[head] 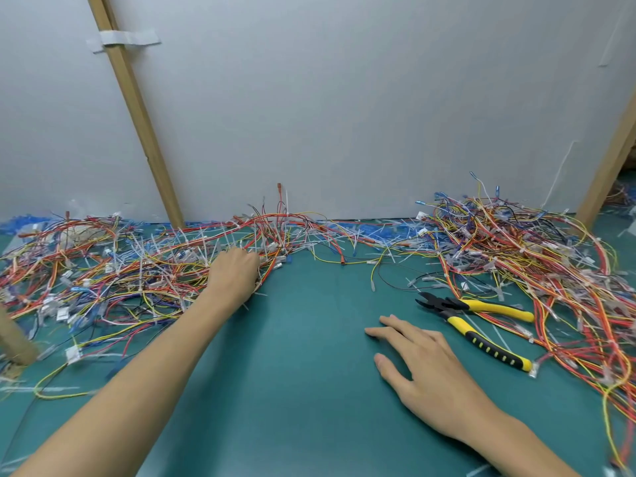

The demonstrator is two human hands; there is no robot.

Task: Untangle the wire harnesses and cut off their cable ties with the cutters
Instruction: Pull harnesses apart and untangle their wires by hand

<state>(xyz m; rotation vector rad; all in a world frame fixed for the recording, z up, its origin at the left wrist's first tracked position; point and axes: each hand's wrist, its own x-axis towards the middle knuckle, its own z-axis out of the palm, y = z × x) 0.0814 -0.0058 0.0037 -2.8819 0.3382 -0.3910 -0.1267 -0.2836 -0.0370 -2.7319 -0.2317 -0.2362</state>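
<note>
A tangled pile of red, yellow and blue wire harnesses [113, 273] with white cable ties covers the left of the green mat. My left hand [235, 273] reaches into its right edge, fingers curled round a bundle of wires. A second pile of harnesses [537, 256] fills the right side. The cutters [481, 325], yellow-handled with black jaws, lie open on the mat beside that pile. My right hand [423, 359] rests flat on the mat just left of the cutters, fingers straight, holding nothing.
A white wall [344, 115] rises behind the green mat [303, 356], with slanted wooden battens at left [137, 108] and right [609, 166]. Loose cut ties and single wires [371, 253] lie along the back edge. A cardboard piece [13, 339] sits at far left.
</note>
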